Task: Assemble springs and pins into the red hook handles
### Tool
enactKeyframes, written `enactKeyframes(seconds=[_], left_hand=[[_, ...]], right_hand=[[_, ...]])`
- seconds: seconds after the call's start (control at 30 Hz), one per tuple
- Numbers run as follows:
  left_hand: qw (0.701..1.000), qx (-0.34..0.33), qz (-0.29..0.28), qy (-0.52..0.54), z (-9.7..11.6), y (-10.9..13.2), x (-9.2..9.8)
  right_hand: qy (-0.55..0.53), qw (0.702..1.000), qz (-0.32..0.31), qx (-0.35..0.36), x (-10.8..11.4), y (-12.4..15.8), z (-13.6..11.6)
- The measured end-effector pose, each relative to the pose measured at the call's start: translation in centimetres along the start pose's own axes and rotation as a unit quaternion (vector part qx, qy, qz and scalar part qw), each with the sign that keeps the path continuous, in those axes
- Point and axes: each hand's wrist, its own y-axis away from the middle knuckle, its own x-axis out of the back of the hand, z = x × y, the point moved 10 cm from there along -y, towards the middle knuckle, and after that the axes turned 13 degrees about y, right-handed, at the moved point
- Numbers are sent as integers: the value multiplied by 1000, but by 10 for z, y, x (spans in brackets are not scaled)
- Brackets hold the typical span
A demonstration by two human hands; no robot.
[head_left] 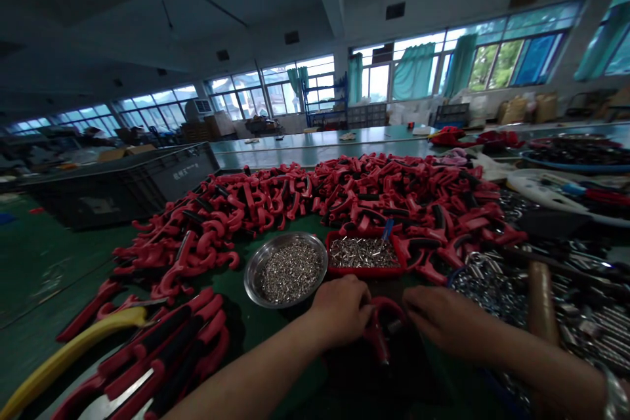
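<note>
My left hand (340, 310) is closed around a red plastic handle part (382, 330) on the green table just in front of me. My right hand (443, 317) lies over the same part from the right, fingers curled toward it. Just beyond my hands stand a round metal bowl (288, 269) of small silver pins and a red tray (363, 254) of more silver pins. A large heap of red and black handle parts (344, 197) covers the table behind them.
Assembled red and black handles and a yellow one (69, 351) lie at the near left. A wooden hammer handle (541, 302) and piles of metal parts sit at the right. A dark crate (118, 187) stands at the far left; long tables and windows lie beyond.
</note>
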Motion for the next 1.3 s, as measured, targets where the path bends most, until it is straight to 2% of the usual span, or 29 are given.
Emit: enactKeyframes(seconds=[0.17, 0.27, 0.43, 0.57, 0.7, 0.83, 0.93, 1.07, 1.2, 1.3], left_hand=[[999, -23, 20, -21, 7, 8, 0], [995, -58, 27, -81, 17, 14, -1], [979, -117, -2, -169, 36, 16, -13], [978, -113, 2, -178, 36, 18, -17], [979, -125, 23, -157, 34, 28, -16], [989, -124, 38, -67, 27, 40, -8], [991, -125, 52, -16, 20, 44, -2], [992, -111, 50, 14, 9, 41, -7], [995, -99, 2, 29, 4, 31, -21], [994, -98, -25, 45, 4, 27, -25]], right_hand=[[27, 999, 13, -12, -2, 4, -2], [38, 999, 21, -9, -2, 3, -4], [73, 997, 38, -14, 1, 4, -6], [99, 994, 47, -11, 0, 6, -8], [142, 989, 51, 4, 0, 6, -15], [195, 979, 44, 34, -1, 5, -26], [226, 973, 45, 30, -9, 14, -30], [271, 959, 84, 21, -23, 32, -33], [276, 955, 105, 30, -24, 39, -39], [231, 966, 118, 4, -2, 48, -23]])
